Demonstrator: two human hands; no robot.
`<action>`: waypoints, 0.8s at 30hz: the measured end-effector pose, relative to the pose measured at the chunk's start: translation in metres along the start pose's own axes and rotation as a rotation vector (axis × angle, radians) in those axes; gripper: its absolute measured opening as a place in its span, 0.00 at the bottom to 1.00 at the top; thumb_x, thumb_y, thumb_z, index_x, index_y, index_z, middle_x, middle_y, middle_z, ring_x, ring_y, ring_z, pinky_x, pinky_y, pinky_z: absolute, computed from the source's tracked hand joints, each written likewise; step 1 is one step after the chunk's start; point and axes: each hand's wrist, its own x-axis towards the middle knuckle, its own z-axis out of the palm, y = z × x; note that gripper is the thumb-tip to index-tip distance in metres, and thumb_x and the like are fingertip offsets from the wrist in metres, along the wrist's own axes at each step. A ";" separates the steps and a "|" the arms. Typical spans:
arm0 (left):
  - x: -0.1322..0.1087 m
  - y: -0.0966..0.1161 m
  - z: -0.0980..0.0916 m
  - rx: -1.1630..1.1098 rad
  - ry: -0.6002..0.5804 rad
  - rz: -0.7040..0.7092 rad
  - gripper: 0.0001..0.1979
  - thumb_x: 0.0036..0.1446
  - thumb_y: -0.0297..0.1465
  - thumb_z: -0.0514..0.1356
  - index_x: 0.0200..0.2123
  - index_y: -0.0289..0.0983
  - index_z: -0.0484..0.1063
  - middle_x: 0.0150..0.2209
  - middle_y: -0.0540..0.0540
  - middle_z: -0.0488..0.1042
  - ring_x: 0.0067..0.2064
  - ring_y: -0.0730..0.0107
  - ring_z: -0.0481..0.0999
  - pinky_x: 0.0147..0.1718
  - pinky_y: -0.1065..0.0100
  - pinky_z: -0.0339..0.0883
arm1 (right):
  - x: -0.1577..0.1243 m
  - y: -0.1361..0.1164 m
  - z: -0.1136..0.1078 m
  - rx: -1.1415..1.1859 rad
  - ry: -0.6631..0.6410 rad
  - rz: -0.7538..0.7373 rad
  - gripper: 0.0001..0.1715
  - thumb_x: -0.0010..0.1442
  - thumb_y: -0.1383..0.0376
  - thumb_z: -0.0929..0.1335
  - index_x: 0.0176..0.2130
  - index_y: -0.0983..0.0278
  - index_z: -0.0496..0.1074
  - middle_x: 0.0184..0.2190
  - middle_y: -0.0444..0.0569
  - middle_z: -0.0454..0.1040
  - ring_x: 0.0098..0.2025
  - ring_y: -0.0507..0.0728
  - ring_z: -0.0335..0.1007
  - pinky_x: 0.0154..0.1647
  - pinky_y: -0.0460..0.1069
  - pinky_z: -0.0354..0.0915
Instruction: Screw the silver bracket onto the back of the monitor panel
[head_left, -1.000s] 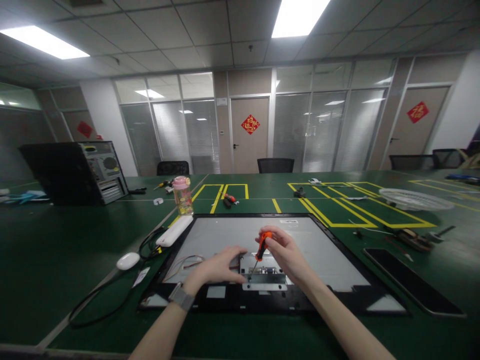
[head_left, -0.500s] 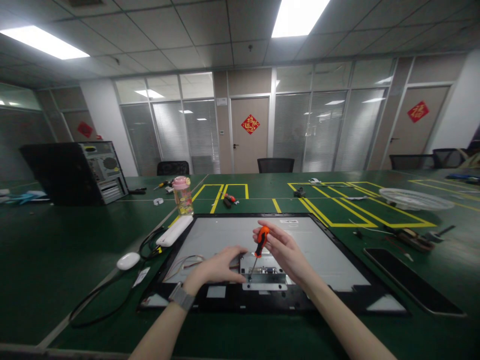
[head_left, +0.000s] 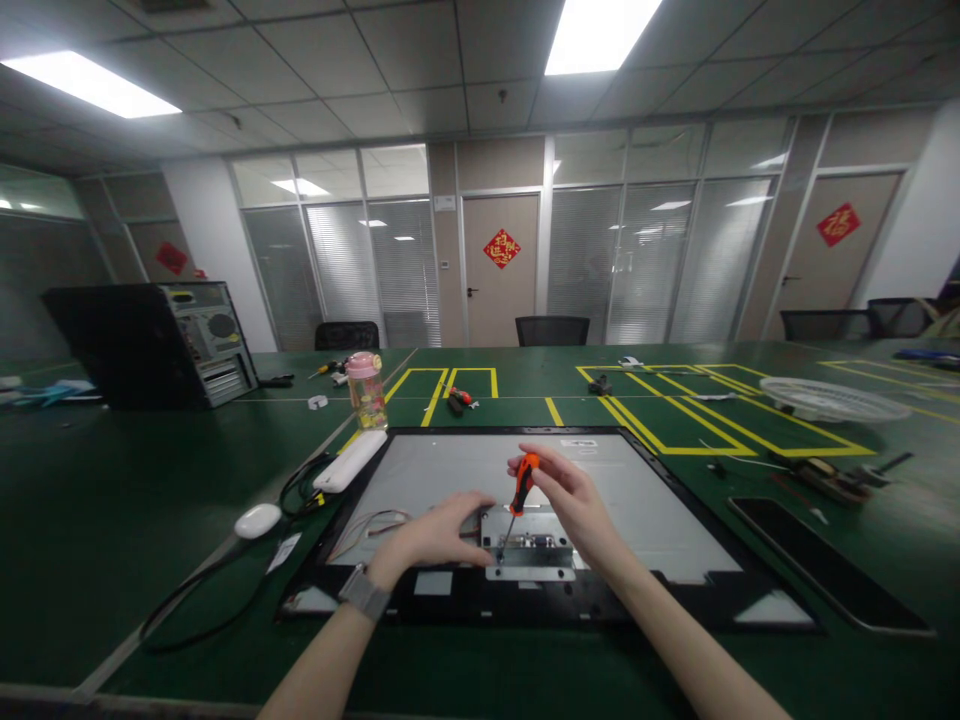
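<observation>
My right hand is closed around the handle of an orange-and-black screwdriver. The tool tilts, its thin shaft running down to the front left part of a metal bracket. At the bracket's left end, my left hand grips it, with the thumb near the front and the fingers at the back. That bracket, which carries a small board with connectors, sits on the back of a flat display panel with a black frame. Thin wires lie on the panel left of the bracket.
Left of the panel are a white bar-shaped device, a white mouse and black cables. A pink-lidded bottle stands behind. An opened computer case is far left. To the right lies a dark flat slab.
Almost nothing differs. My right hand has shifted its fingers slightly on the screwdriver handle; the left hand and the bracket hold their place.
</observation>
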 end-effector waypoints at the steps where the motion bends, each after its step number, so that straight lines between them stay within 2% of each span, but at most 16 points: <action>1: 0.000 0.000 0.000 0.000 0.003 0.000 0.37 0.45 0.38 0.69 0.59 0.43 0.62 0.57 0.42 0.66 0.57 0.51 0.65 0.57 0.57 0.57 | 0.000 0.000 0.000 -0.038 0.008 -0.016 0.17 0.54 0.57 0.73 0.44 0.58 0.76 0.35 0.48 0.78 0.38 0.59 0.74 0.45 0.56 0.67; 4: 0.001 -0.003 0.001 0.002 0.002 0.004 0.38 0.44 0.38 0.69 0.59 0.44 0.61 0.57 0.43 0.65 0.57 0.51 0.65 0.56 0.57 0.58 | -0.001 0.002 0.000 -0.075 0.032 -0.039 0.13 0.51 0.59 0.74 0.39 0.58 0.76 0.30 0.44 0.75 0.32 0.56 0.73 0.36 0.51 0.69; 8: 0.002 -0.005 0.002 0.002 0.005 0.002 0.39 0.44 0.38 0.69 0.60 0.43 0.61 0.58 0.42 0.64 0.59 0.51 0.63 0.58 0.57 0.56 | 0.000 0.007 0.000 0.015 0.053 -0.021 0.11 0.49 0.59 0.75 0.33 0.59 0.75 0.26 0.42 0.72 0.33 0.56 0.73 0.32 0.49 0.68; 10: 0.002 -0.005 0.002 0.005 0.001 -0.006 0.39 0.44 0.39 0.69 0.60 0.42 0.61 0.58 0.42 0.64 0.59 0.51 0.63 0.58 0.57 0.55 | 0.001 0.007 0.000 0.067 0.056 -0.003 0.10 0.49 0.58 0.75 0.32 0.59 0.75 0.25 0.42 0.71 0.34 0.57 0.73 0.32 0.48 0.67; 13: 0.002 -0.004 0.001 0.004 -0.005 -0.018 0.40 0.44 0.38 0.69 0.60 0.42 0.61 0.59 0.42 0.64 0.59 0.51 0.63 0.58 0.57 0.55 | 0.001 0.006 -0.001 0.075 0.034 0.029 0.13 0.50 0.56 0.75 0.36 0.59 0.77 0.25 0.44 0.73 0.33 0.56 0.72 0.32 0.49 0.68; 19: 0.001 0.000 -0.001 0.012 -0.005 0.006 0.37 0.45 0.37 0.69 0.59 0.43 0.62 0.57 0.43 0.65 0.58 0.51 0.64 0.57 0.57 0.57 | 0.000 0.000 0.002 0.102 -0.029 0.010 0.15 0.56 0.55 0.71 0.42 0.58 0.76 0.33 0.47 0.77 0.35 0.56 0.72 0.40 0.53 0.68; 21: 0.001 0.001 -0.001 0.014 -0.008 0.011 0.37 0.45 0.36 0.69 0.58 0.43 0.63 0.57 0.43 0.66 0.58 0.51 0.64 0.57 0.57 0.57 | -0.001 0.000 0.003 0.132 -0.030 0.010 0.15 0.56 0.54 0.71 0.42 0.58 0.76 0.34 0.47 0.76 0.36 0.57 0.72 0.40 0.53 0.68; 24: 0.002 0.001 -0.001 0.020 -0.012 0.008 0.37 0.45 0.36 0.69 0.59 0.42 0.62 0.57 0.42 0.66 0.58 0.51 0.64 0.57 0.57 0.56 | -0.001 0.003 0.002 0.111 -0.012 0.011 0.12 0.54 0.55 0.73 0.38 0.58 0.77 0.31 0.45 0.75 0.31 0.55 0.71 0.38 0.51 0.68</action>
